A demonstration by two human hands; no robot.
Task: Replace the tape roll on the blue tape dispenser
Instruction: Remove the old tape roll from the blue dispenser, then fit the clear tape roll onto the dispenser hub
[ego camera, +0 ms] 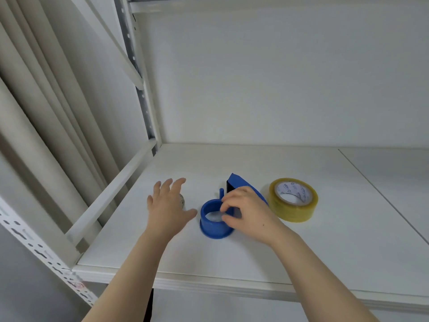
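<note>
The blue tape dispenser [214, 223] lies on its side on the white shelf [255, 252], its round hub open upward and its blade end pointing to the back right. My right hand [246, 211] grips the hub's right rim and body with thumb and fingers. My left hand [169, 204] hovers to the left of the hub with fingers spread, holding nothing. Behind its fingers a small greyish round object [182, 199] peeks out; I cannot tell what it is. A full roll of yellowish clear tape [293, 199] lies flat to the right of the dispenser.
The shelf has a white back wall [278, 77] and a perforated metal upright [144, 94] at the back left. A white side rail [111, 191] runs along the left edge. The front edge [232, 287] is near my forearms. A seam [383, 191] crosses the right part.
</note>
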